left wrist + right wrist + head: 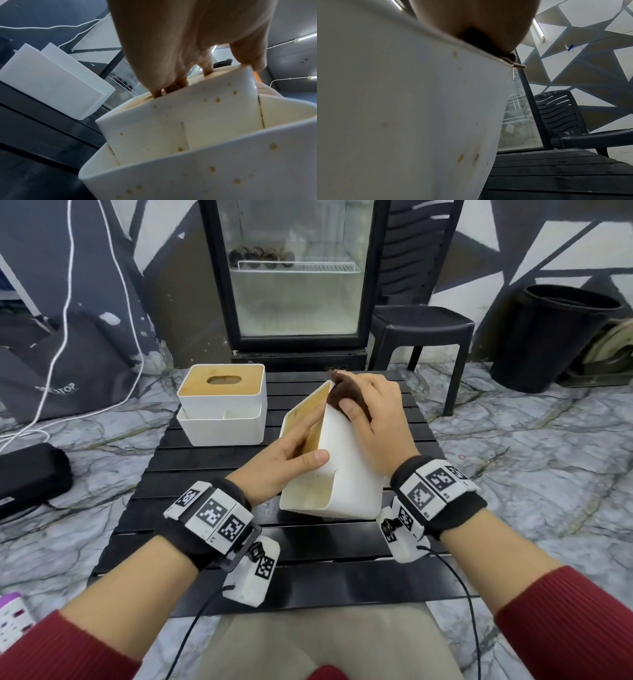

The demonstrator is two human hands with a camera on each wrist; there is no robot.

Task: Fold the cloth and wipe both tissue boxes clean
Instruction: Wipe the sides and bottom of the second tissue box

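I've got the near tissue box [346, 467] tipped up on the desk [212, 477], resting on its near end w/ its long axis running near-to-far and slanting up toward the far side; its wooden lid [313, 422] faces left, its white side wall faces right & up at me. My left hand [284, 455] steadies it from the left: fingers lie straight along the lid, thumb hooked over the near-top edge, so it's a grip on the box. My right hand [373, 419] sits on the far upper part of the white wall, fingers & thumb curled on the dark brown cloth [346, 397], bunched into a wad and pressed against the box's far top edge. So the surface left to wipe lies from that hand toward me, down the slant – I judge the next stroke should pull near-ward along the long axis, since the right wrist view shows yellowish specks lower on that wall. Left wrist view shows more specks in the open near-end compartments. The right hand is the one w/ the cloth; the left only braces. The 2nd tissue box [222, 405] stands upright at far left of the desk, lid up, well apart from both hands; can't tell if it's clean.
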